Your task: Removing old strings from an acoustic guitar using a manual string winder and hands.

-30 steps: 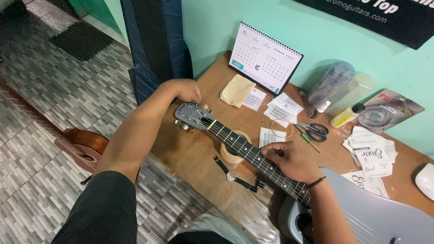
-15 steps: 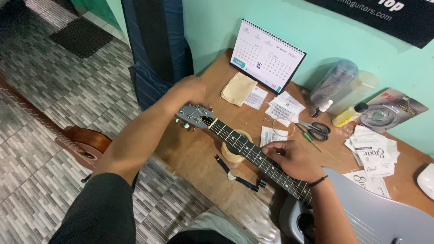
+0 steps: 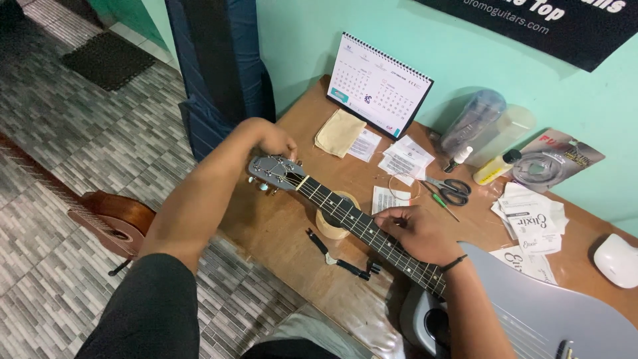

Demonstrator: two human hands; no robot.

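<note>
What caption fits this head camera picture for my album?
Left hand at a grey guitar's headstock, right hand pressing the neck over a wooden table.

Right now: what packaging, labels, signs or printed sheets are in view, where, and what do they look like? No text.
Desk calendar: stands against the wall at the desk's back, white grid pages, spiral top.
Banner: on the wall at top right, black with white lettering.
String packet: leans at the wall, right, red and silver.
Paper sleeves: white, piled right of the scissors.
Leaflets: small white sheets below the calendar.
</note>
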